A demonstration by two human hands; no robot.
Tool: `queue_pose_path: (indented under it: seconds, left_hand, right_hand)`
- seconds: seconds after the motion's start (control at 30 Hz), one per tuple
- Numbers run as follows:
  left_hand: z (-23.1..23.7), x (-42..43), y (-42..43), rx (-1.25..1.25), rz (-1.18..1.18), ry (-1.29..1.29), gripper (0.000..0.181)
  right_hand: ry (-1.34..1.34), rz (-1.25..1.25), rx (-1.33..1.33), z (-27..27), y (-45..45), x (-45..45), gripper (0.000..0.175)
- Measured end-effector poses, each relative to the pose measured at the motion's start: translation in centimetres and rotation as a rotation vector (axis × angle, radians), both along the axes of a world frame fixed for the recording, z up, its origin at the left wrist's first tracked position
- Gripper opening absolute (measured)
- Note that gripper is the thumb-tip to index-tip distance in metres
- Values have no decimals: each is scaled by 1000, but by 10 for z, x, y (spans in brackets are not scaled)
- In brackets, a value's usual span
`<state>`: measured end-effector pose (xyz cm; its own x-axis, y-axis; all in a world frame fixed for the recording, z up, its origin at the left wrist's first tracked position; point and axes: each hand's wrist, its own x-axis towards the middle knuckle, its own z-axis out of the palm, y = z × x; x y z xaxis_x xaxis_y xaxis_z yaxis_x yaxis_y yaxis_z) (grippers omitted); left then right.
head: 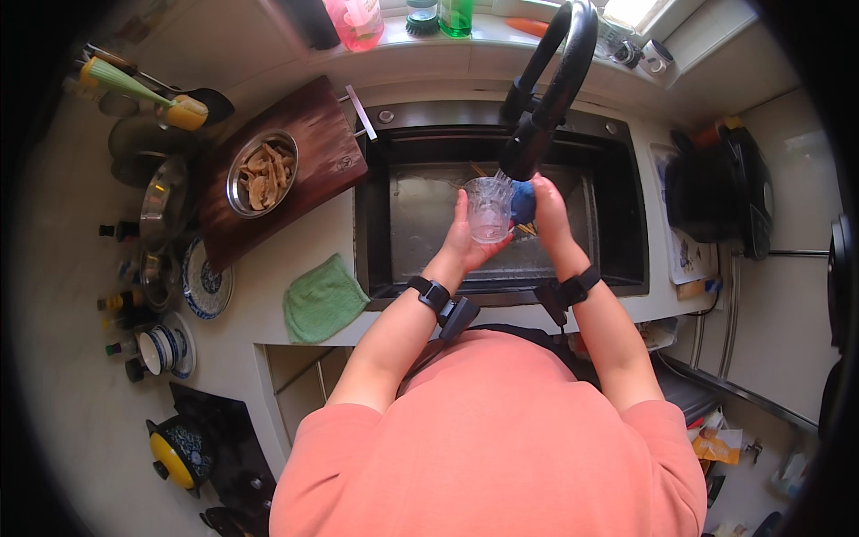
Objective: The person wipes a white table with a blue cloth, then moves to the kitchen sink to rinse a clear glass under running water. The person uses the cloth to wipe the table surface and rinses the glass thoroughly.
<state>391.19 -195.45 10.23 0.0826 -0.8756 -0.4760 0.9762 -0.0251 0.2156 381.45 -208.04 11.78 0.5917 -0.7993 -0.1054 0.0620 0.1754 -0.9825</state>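
Observation:
Over the dark kitchen sink [429, 262], my left hand [470, 238] holds a clear ridged drinking glass [488, 211], its fingers around the lower side. Water from the black faucet [522, 151] runs at the glass's rim. My right hand [551, 211] grips a blue scrubbing cloth or sponge [522, 201] just right of the glass; part of the blue thing is hidden behind the faucet head and fingers. Some thin wooden chopsticks [527, 229] lie on the sink floor beneath my hands, partly covered.
Left of the sink lie a green cloth [323, 300] and a wooden cutting board [315, 134] bearing a metal bowl of sliced food [267, 176]. Plates [208, 278] and bowls stand farther left. Bottles [356, 23] line the sill; a black appliance [721, 184] sits at right.

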Motion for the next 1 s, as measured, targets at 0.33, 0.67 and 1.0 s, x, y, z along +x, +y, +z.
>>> queue_pose_path:
  seconds: [0.33, 0.67, 1.0]
  left_hand:
    - [1, -7, -2, 176, -10, -368, 51]
    - [-7, -16, 1, 27, -41, -203, 59]
    - [6, -2, 4, 209, -184, -295, 65]
  right_hand:
    - [321, 205, -970, 9, 38, 23, 20]
    - [93, 205, 209, -24, -11, 31, 25]
    - [62, -27, -11, -39, -5, 21, 17]
